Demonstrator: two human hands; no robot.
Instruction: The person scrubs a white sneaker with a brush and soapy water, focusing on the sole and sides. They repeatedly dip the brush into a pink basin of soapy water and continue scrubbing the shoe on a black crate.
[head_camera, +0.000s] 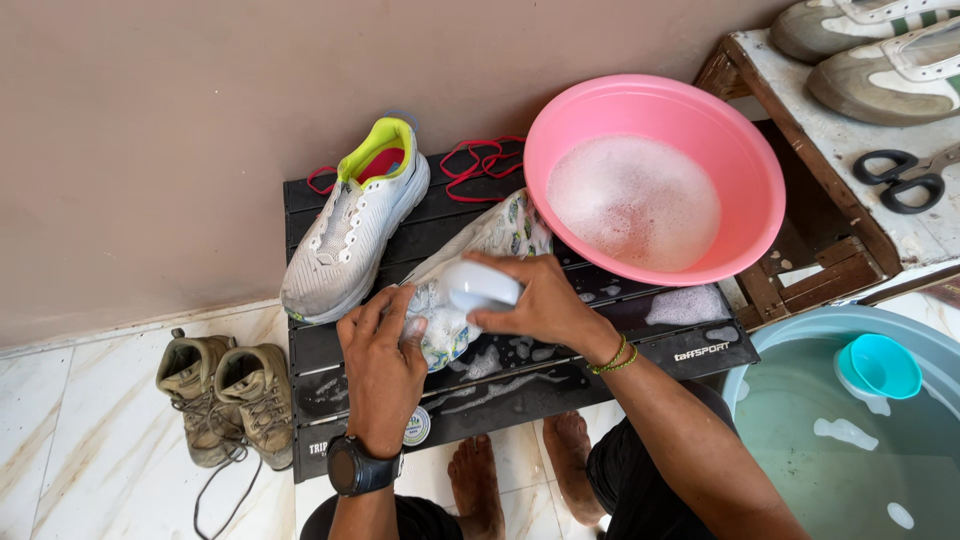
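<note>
Black table (330, 345), white sneaker (350, 230), pink basin (745, 165), scissors (905, 180)

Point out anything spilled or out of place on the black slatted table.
White soap foam has spilled onto the black slatted table beside the pink plastic basin, with streaks near the soapy patterned shoe. Loose red laces lie tangled at the table's back edge.
</note>
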